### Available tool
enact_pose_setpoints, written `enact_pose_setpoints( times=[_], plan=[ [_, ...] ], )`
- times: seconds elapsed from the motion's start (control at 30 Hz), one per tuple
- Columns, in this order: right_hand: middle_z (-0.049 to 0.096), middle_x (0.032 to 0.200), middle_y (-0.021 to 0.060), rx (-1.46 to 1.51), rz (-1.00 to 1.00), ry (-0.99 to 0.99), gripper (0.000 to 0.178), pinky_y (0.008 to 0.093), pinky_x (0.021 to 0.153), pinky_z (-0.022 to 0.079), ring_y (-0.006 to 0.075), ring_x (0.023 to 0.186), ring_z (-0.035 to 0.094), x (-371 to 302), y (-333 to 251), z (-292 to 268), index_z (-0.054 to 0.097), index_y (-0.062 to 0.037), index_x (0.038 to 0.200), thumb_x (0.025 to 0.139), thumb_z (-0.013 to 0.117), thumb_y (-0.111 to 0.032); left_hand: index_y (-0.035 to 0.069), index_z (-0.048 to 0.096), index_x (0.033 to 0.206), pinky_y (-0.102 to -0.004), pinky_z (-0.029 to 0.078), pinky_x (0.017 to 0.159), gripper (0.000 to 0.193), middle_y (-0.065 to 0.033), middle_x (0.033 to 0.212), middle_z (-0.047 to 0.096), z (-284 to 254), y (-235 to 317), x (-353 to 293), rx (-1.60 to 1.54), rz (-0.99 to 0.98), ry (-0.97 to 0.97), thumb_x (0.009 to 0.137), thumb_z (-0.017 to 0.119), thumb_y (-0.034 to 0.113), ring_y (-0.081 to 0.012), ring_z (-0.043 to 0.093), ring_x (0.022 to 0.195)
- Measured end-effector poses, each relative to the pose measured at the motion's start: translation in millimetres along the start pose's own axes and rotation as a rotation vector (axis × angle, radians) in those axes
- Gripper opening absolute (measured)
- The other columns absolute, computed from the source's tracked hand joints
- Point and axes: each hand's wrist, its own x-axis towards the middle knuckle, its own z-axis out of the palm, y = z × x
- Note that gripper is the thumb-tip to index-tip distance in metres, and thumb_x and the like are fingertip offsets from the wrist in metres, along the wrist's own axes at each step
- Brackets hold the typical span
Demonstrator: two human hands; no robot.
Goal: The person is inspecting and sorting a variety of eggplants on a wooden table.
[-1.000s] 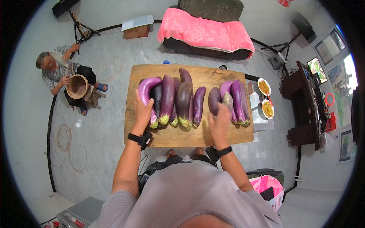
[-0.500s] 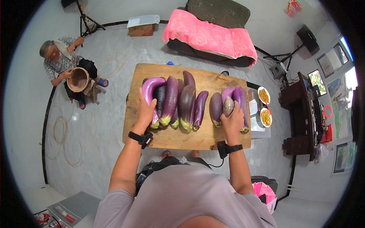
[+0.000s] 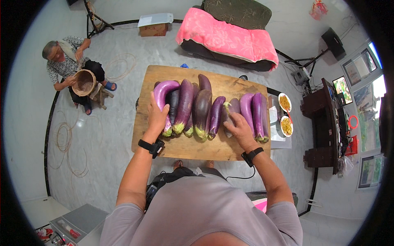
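Note:
Several eggplants lie side by side on a wooden board tabletop (image 3: 184, 152), most with their green caps toward me. At the left end, my left hand (image 3: 156, 119) is wrapped round a curved, bright purple eggplant (image 3: 167, 87), thumb on its right side. Right of it lie darker ones, among them a long eggplant (image 3: 183, 104), a thick brownish one (image 3: 202, 108) and a slim one (image 3: 216, 117). My right hand (image 3: 240, 130) closes on a dull purple eggplant (image 3: 226, 117), partly hidden by the fingers. Beside that hand lie a light purple eggplant (image 3: 246, 107) and a darker one (image 3: 257, 115).
Two bowls of food (image 3: 284, 102) stand on a side surface right of the board. A seated person at the left holds a woven basket (image 3: 84, 83). A couch with a pink cover (image 3: 230, 39) stands beyond the board, and a dark desk (image 3: 322, 123) at the right.
My right hand has moved left with the eggplant, from over the right-hand group to beside the slim one. The light purple eggplant is now uncovered. My left hand stays in place.

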Motion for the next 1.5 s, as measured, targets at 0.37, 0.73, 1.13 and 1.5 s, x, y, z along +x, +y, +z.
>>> enact_pose_setpoints(
  times=[0.37, 0.73, 1.13, 1.5],
  plan=[
    [0.054, 0.123, 0.0198, 0.18, 0.552, 0.161, 0.039, 0.0413, 0.099, 0.042, 0.0365, 0.115, 0.051, -8.3, -25.0, 13.0, 0.051, -0.0024, 0.122, 0.085, 0.062, -0.008, 0.009, 0.008, 0.152, -0.0493, 0.034, 0.104, 0.087, -0.0325, 0.139, 0.034, -1.6, -3.7, 0.4, -0.002, 0.025, -0.022, 0.088, 0.064, 0.027, -0.0459, 0.038, 0.126],
    [0.056, 0.116, 0.0209, 0.15, 0.843, -0.051, 0.066, 0.0437, 0.094, 0.043, 0.0376, 0.111, 0.051, 35.8, -27.0, 25.1, 0.05, 0.0007, 0.125, 0.071, 0.077, -0.028, 0.014, 0.009, 0.153, -0.0519, 0.03, 0.106, 0.089, -0.028, 0.141, 0.034, -10.6, -1.0, -1.7, 0.013, -0.009, -0.066, 0.087, 0.063, 0.038, -0.0457, 0.033, 0.13],
    [0.052, 0.108, 0.0169, 0.077, 0.435, 0.297, 0.056, 0.0429, 0.091, 0.042, 0.0361, 0.105, 0.05, 50.2, -82.2, -37.6, 0.052, -0.0033, 0.116, 0.063, 0.07, 0.003, 0.006, 0.033, 0.143, -0.0284, 0.052, 0.069, 0.063, -0.0116, 0.108, 0.062, -10.2, 107.1, -70.3, -0.753, -0.29, -0.777, 0.097, 0.049, 0.046, -0.0174, 0.063, 0.083],
    [0.052, 0.122, 0.0218, 0.141, 0.474, 0.165, 0.056, 0.0449, 0.097, 0.04, 0.039, 0.114, 0.049, -0.1, -72.6, -12.5, 0.046, 0.0009, 0.127, 0.077, 0.07, -0.003, -0.004, 0.036, 0.136, -0.0314, 0.044, 0.092, 0.065, -0.0145, 0.118, 0.055, 25.6, 121.4, -87.7, -0.938, -0.243, -0.587, 0.087, 0.064, 0.03, -0.0201, 0.055, 0.105]
  ],
)
